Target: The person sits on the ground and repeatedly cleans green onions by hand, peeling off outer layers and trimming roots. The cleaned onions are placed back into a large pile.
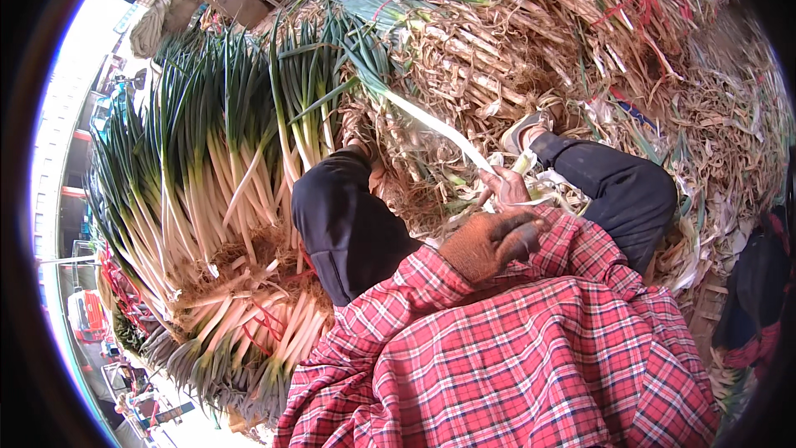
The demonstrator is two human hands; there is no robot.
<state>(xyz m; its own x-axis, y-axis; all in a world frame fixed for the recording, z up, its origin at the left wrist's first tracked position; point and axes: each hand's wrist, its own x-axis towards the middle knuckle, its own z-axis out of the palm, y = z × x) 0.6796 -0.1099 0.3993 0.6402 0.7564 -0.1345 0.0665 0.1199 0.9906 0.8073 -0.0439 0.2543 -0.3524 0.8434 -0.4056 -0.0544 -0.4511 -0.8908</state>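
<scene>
My right hand [507, 188], bare, grips the pale lower shaft of a leek [435, 124]. The leek slants up and to the left, its green leaves resting over the pile beyond my knee. My left hand [485, 247] wears an orange knit glove with dark fingertips. It is close below the right hand, in front of the right sleeve, its fingers spread and nothing visible between them. A thin pale strip [535, 201] lies by my right wrist. Loose peeled leaf scraps [553, 190] lie between my legs, just beyond the hands.
Clean leeks [199, 199] stand in a thick row on my left, above more leeks [280, 330] tied with red string. Untrimmed leeks [479, 56] in dry brown leaves heap ahead. Dry leaf litter [715, 155] covers the right side. Dark clothing [749, 292] shows at the right edge.
</scene>
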